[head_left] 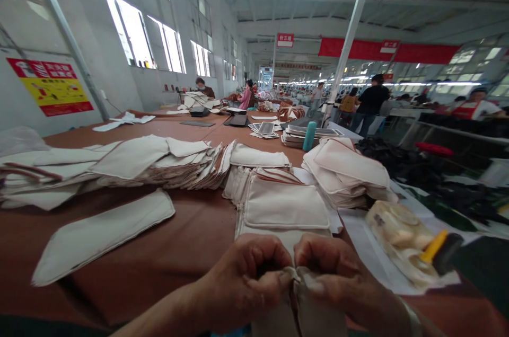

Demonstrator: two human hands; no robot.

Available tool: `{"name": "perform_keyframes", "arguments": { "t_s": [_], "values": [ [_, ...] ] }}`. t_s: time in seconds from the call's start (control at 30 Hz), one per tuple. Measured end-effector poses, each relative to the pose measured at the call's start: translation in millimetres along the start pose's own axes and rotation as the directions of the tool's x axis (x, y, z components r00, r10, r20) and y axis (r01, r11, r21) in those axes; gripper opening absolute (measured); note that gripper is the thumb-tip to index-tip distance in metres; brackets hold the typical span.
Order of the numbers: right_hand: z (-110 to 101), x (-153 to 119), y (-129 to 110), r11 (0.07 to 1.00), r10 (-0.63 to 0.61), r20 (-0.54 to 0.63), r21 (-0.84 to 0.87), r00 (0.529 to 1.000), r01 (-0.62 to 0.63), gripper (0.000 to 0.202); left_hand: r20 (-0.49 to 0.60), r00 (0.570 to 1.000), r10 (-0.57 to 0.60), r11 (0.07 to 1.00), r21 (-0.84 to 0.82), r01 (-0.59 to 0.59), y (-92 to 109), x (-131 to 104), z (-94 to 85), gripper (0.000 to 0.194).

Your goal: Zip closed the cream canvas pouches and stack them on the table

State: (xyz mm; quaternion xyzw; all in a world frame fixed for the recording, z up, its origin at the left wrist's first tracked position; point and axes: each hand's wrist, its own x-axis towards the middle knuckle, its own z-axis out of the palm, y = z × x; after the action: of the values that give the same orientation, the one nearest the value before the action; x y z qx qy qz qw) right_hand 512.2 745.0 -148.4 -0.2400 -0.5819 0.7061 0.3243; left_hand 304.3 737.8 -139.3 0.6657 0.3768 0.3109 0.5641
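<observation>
At the bottom centre, my left hand [254, 276] and my right hand [338, 278] meet, almost touching. Each pinches an edge of a cream fabric piece [274, 321], thumbs on top. A dark brown gap runs down between the two held edges. Just beyond my hands lies a stack of cream pieces [284, 203] with stitched borders. To the left, a single long cream piece [107, 233] rests on the brown tabletop [191, 236].
A long row of cream pieces [135, 157] spans the left. On the right are another pile [350, 167], a teal bottle [309, 136] and a plastic container [401, 231] beside a yellow-and-black tool [441, 251]. A metal post [350, 29] rises behind. Several people are farther back.
</observation>
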Motion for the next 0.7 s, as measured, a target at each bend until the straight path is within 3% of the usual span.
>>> {"name": "perform_keyframes", "arguments": {
  "t_s": [0.1, 0.2, 0.3, 0.37, 0.53, 0.7],
  "values": [
    [2.8, -1.0, -2.4, 0.98, -0.035, -0.051, -0.196, 0.998, 0.025, 0.02, 0.011, 1.0, 0.005, 1.0, -0.029, -0.005, -4.2, 0.6, -0.2, 0.026],
    [2.2, -1.3, 2.6, 0.87, -0.203, -0.091, -0.473, 0.975, 0.137, 0.009, 0.058, 0.998, -0.018, 0.992, -0.126, 0.025, -6.2, 2.7, -1.4, 0.027],
    [-0.3, -0.3, 6.2, 0.71, -0.437, 0.023, -0.605, 0.899, 0.36, 0.021, 0.113, 0.993, -0.035, 0.981, -0.185, 0.056, -6.6, 5.1, -2.7, 0.027],
    [-1.1, 0.0, 2.5, 0.638, -0.49, 0.109, -0.632, 0.865, 0.44, 0.032, 0.155, 0.987, -0.045, 0.972, -0.22, 0.079, -5.8, 6.7, -3.6, 0.026],
    [1.2, -3.3, -17.6, 0.658, -0.375, 0.17, -0.643, 0.911, 0.391, 0.022, 0.277, 0.952, -0.129, 0.953, -0.231, 0.197, -1.8, 11.0, -5.2, 0.03],
    [8.4, -7.7, -28.4, 0.766, -0.243, 0.094, -0.592, 0.965, 0.251, 0.007, 0.368, 0.918, -0.145, 0.939, -0.241, 0.245, 1.6, 11.6, -2.1, 0.043]
  ]
}}
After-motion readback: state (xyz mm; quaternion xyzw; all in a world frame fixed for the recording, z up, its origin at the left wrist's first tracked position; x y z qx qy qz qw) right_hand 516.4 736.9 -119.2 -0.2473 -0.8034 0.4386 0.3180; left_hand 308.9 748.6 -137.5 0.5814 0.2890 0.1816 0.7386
